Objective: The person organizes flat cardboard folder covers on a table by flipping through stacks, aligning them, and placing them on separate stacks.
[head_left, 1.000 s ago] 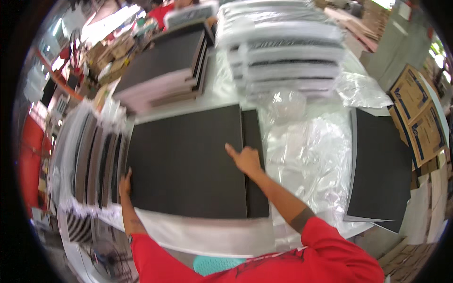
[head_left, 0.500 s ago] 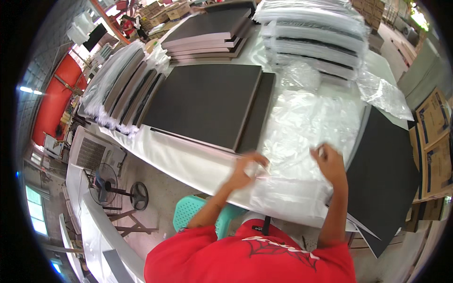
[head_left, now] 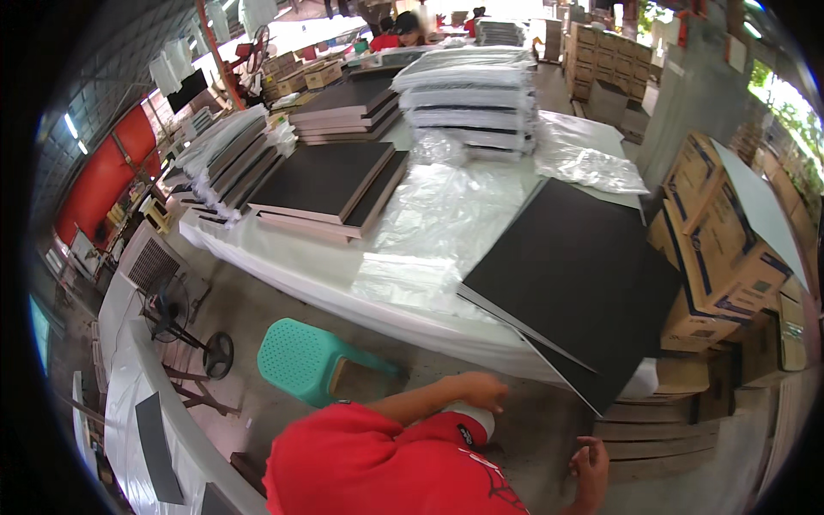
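My left hand (head_left: 481, 390) hangs below the table's front edge, fingers bent, just above a small white object (head_left: 470, 421); whether it grips it is unclear. My right hand (head_left: 590, 455) is low at the right, fingers loosely curled and holding nothing, just under the overhanging corner of two large black boards (head_left: 575, 275). Those boards lie on the right of the white-covered table (head_left: 283, 257). Clear plastic bags (head_left: 438, 215) are spread in the middle. A stack of two black boards (head_left: 330, 180) lies to the left.
Piles of plastic-wrapped boards (head_left: 468, 94) stand at the back and along the left edge (head_left: 227, 159). A green plastic stool (head_left: 305, 360) and a floor fan (head_left: 184, 322) stand before the table. Cardboard boxes (head_left: 721, 240) are at the right. Another person (head_left: 399, 30) works far behind.
Both hands have left the plastic bag on the table and dropped below its front edge. The view has pulled back, so the table now lies farther away.
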`<state>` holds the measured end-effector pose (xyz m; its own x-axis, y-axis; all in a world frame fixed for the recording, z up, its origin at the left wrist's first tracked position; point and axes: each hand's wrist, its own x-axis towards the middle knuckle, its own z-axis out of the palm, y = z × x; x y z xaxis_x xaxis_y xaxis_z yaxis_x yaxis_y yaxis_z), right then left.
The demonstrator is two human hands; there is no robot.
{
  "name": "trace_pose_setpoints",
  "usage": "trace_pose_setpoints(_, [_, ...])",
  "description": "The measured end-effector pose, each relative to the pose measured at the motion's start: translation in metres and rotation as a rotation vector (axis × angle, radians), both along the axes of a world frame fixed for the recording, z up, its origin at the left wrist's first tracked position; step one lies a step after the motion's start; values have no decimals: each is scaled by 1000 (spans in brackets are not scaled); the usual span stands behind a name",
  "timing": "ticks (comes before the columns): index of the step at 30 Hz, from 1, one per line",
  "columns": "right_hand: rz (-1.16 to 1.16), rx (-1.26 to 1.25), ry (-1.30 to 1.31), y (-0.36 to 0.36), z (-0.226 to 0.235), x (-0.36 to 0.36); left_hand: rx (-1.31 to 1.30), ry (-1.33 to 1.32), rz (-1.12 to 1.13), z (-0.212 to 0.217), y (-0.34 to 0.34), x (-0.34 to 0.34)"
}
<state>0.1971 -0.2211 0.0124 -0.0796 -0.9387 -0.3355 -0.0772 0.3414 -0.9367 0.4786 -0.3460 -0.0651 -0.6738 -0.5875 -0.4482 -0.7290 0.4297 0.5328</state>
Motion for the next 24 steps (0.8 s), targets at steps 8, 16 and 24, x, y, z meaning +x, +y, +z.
trace_pose_setpoints(8, [-370, -88, -149, 116, -12, -160, 109, -146, -664, -256, 61, 24])
trace_pose_setpoints(16, [-783, -27, 177, 164, 24, -342, 634, -424, 297, -232, 30, -187])
trace_pose_setpoints(24, [-1107, 449, 528, 309, -102, -483, 442, 170, -58, -134, -22, -606])
